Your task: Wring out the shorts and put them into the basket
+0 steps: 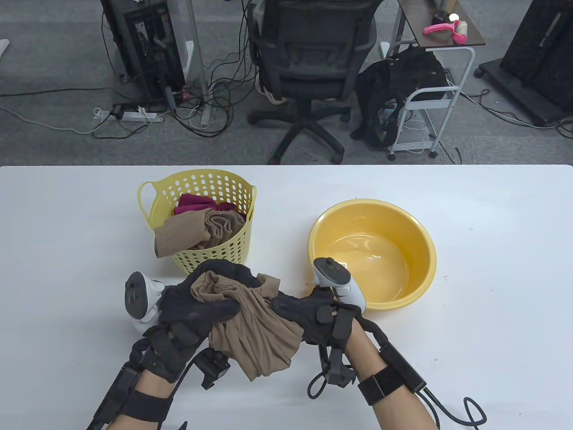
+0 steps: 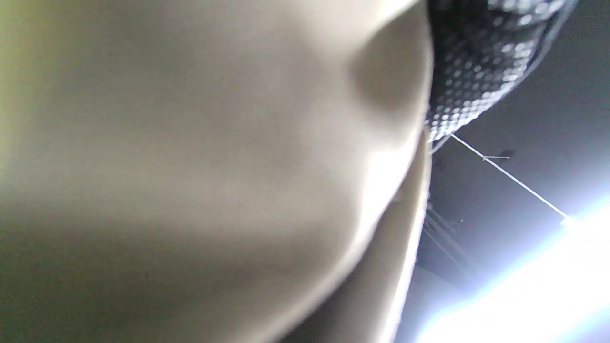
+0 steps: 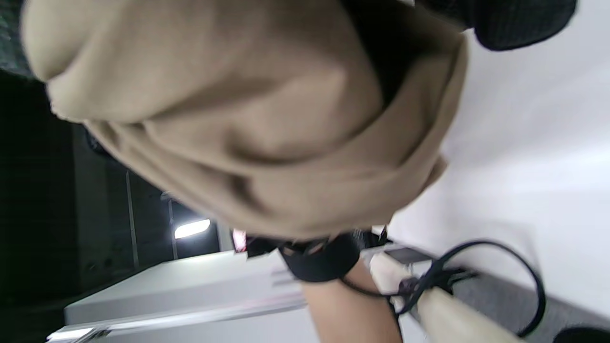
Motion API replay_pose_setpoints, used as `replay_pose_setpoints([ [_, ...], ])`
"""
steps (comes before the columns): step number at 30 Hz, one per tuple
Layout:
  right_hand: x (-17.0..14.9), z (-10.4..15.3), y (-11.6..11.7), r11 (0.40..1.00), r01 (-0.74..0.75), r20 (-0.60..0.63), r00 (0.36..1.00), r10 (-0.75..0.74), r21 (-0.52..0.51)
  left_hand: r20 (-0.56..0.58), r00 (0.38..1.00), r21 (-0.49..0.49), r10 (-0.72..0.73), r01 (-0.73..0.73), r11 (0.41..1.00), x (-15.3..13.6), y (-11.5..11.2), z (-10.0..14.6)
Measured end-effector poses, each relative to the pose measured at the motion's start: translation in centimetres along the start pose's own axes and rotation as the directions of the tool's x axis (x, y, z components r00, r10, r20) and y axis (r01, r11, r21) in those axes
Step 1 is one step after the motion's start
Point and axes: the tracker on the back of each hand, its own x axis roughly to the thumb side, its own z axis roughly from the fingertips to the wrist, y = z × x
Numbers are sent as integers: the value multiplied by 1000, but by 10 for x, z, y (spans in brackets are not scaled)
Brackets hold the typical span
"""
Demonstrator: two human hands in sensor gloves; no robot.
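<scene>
1. My left hand (image 1: 197, 304) is clamped on the tan shorts (image 1: 255, 327): its fingers curl over the bunched upper end, and the thumb crosses the fabric.
2. My right hand (image 1: 309, 320) grips the same shorts from the other side, with its fingers closed into the cloth just beside my left thumb.
3. I see the shorts held above the counter (image 1: 470, 313), between my two hands. Their long axis runs from the gathered end up by my left fingers down towards me. The loose lower end hangs free below both hands, pointing to the near edge.
4. The yellow basket (image 1: 201, 260) sits just beyond my left hand. Another tan garment (image 1: 188, 233) is draped over its near rim, and a dark red cloth (image 1: 197, 204) lies behind that.
5. The yellow basin (image 1: 403, 286) stands just beyond and to the outside of my right hand, close to that hand's tracker.
6. My left wrist view is filled with blurred pale fabric (image 2: 214, 166), and I can tell little else from it.
7. My right wrist view shows folded tan fabric (image 3: 267, 143) hanging close over the white counter (image 3: 533, 143).
</scene>
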Motion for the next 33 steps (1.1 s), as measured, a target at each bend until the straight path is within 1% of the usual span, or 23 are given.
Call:
replay_pose_setpoints([
  [1, -1, -1, 2, 1000, 16, 12, 1000, -16, 23, 0, 1000, -3, -2, 2, 1000, 0, -1, 0],
  [4, -4, -3, 5, 998, 48, 31, 998, -49, 45, 0, 1000, -12, -11, 11, 1000, -1, -1, 0],
  [9, -3, -3, 6, 999, 17, 24, 1000, -18, 37, 1, 999, -29, -39, 39, 999, 0, -2, 0],
  [14, 1, -1, 7, 999, -51, -14, 999, 51, 15, -4, 997, -44, -80, 80, 996, 1, -5, -1],
  [20, 12, 3, 8, 973, -219, -30, 976, 217, -78, -8, 994, -57, -109, 108, 992, 1, -6, 0],
  [22, 17, 5, 9, 950, -290, -30, 957, 288, -119, -7, 993, -61, -118, 117, 991, 0, -6, 0],
  [23, 20, 6, 10, 930, -334, -38, 942, 333, -152, -9, 992, -58, -126, 126, 990, 0, -6, 0],
  [25, 25, 7, 11, 897, -400, -39, 916, 400, -187, -14, 990, -57, -139, 138, 989, 0, -6, 0],
  [26, 29, 9, 12, 864, -451, -50, 891, 452, -223, -20, 989, -50, -149, 148, 988, -1, -6, 0],
  [27, 30, 9, 12, 852, -470, -50, 880, 472, -233, -20, 988, -49, -155, 154, 987, -1, -6, 1],
  [29, 36, 12, 14, 791, -548, -75, 831, 550, -273, -33, 984, -38, -178, 176, 984, -1, -7, 1],
  [32, 42, 14, 16, 724, -616, -100, 778, 620, -309, -54, 978, -22, -202, 201, 979, -2, -8, 1],
  [33, 44, 15, 17, 690, -646, -110, 751, 651, -327, -63, 973, -15, -224, 223, 975, -2, -9, 2],
])
